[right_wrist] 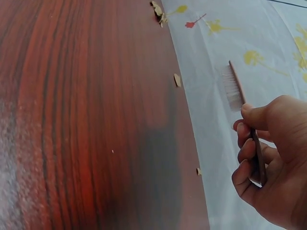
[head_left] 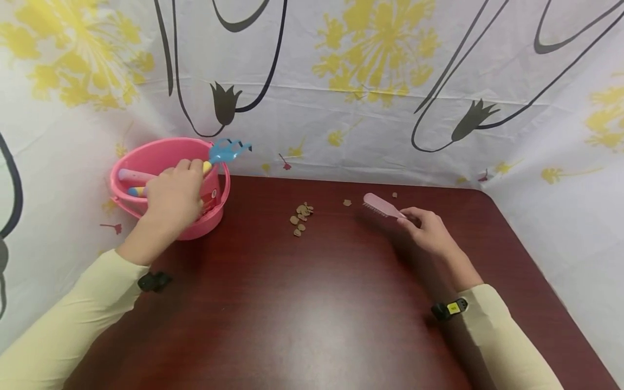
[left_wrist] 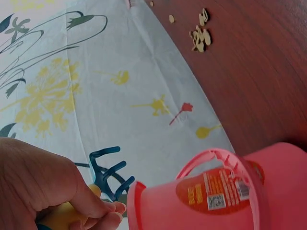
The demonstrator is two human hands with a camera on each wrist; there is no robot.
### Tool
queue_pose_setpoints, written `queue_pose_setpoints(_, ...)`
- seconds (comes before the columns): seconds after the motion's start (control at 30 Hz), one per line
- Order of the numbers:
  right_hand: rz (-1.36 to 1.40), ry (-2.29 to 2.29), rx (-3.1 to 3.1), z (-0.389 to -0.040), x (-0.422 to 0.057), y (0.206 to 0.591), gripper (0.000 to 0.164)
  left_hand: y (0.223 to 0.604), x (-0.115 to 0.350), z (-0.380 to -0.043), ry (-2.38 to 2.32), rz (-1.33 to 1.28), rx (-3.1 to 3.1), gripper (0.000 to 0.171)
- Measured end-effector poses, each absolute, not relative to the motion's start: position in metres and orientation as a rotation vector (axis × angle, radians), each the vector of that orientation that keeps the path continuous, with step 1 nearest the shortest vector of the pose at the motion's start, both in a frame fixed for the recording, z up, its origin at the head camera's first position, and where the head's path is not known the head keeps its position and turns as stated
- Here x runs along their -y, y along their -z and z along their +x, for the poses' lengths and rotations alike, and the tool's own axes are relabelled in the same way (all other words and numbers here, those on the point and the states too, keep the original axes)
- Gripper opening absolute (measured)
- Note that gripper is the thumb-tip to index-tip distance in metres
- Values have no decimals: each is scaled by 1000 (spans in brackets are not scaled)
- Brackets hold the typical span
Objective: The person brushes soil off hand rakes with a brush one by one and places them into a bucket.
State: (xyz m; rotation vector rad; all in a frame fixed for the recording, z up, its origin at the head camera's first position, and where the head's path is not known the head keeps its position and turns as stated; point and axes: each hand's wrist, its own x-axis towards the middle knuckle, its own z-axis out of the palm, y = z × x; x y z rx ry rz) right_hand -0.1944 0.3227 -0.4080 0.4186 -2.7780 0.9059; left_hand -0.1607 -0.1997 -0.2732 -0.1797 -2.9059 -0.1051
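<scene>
At the bucket's opening, my left hand [head_left: 174,189] grips the yellow handle of a blue toy rake [head_left: 225,153]. Its prongs point right, past the rim. The pink bucket [head_left: 207,225] stands at the back left, and other toy handles [head_left: 135,175] lie inside it; their heads are hidden. Over the table's back right, my right hand [head_left: 431,233] holds a pink brush [head_left: 381,205] by its handle. The bristles face down toward the table and seem not to touch it. The right wrist view shows thumb and fingers wrapped around the handle.
Small flat tan pieces [head_left: 303,211] lie in a cluster at the table's back middle. Two single pieces lie farther right, one of them a small chip [head_left: 346,203]. A patterned white sheet [head_left: 312,108] hangs behind the dark red table [head_left: 292,303].
</scene>
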Motion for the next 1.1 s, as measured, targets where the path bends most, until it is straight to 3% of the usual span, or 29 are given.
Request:
queue_pose_setpoints(0.5, 447, -875, 2780, -193, -339, 400, 28, 262, 241, -164, 135, -111, 2903, 56)
queue_pose_setpoints(1.1, 415, -846, 2759, -188, -355, 398, 29, 256, 271, -164, 118, -57, 2917, 42)
